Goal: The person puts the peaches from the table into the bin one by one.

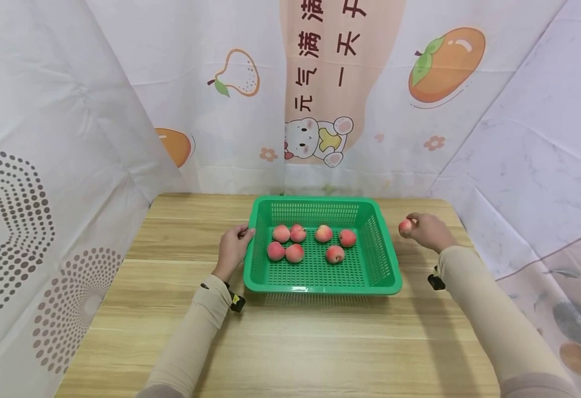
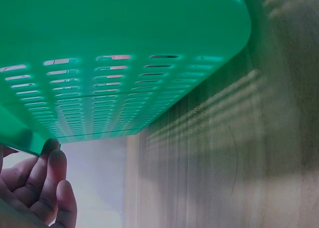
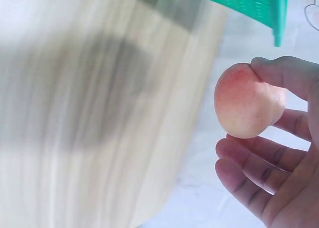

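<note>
**Now: peach in right grip, just off the basket's right wall**

Right beside the basket: one peach [image 1: 406,227], pinched between thumb and fingertips [image 3: 279,73] of the right hand [image 1: 428,230], held above the surface [image 1: 320,342] and not touching it. Roundish, no long axis worth naming; blush side turned toward the wrist view. Basket [image 1: 387,260] to the left of that grip, near but apart, its right rim between peach and basket floor. Right hand plainly the nearer one to the peach; left hand [image 1: 233,249] on the far side, fingers curled over the basket's left rim, thumb side hidden in the head view, fingertips [image 2: 50,147] against the rim's underside in the wrist view.

Inside the basket: seven peaches [image 1: 294,253] lying loose on the slotted floor, four on the left in a close cluster, three to the right of them a little apart. Basket flat on the surface, long side across, toward the far edge.

Behind: printed fruit backdrop [image 1: 446,63].
</note>
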Action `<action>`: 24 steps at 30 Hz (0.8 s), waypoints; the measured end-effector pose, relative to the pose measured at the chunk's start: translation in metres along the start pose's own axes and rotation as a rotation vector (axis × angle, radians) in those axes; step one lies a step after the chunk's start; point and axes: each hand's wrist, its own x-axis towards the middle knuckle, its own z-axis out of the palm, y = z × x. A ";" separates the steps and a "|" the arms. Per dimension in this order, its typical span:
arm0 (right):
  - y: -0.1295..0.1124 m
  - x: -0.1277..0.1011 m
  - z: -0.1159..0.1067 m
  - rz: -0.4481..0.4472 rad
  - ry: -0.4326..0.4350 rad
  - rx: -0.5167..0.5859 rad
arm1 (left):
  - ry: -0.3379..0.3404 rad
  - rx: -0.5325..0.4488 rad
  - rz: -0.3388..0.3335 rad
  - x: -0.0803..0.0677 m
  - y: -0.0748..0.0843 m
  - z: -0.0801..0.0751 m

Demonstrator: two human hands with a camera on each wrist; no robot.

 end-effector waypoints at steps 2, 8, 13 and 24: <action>-0.005 0.002 -0.005 0.000 0.005 -0.004 | 0.000 -0.003 0.002 0.000 -0.001 0.000; -0.025 0.003 -0.018 0.003 -0.013 -0.006 | -0.008 -0.014 0.002 0.002 -0.003 0.000; -0.037 0.005 -0.025 -0.008 -0.007 0.011 | -0.012 -0.011 -0.002 0.002 -0.003 0.000; -0.066 0.013 -0.031 -0.069 -0.005 0.017 | -0.008 -0.013 0.006 0.001 -0.001 0.000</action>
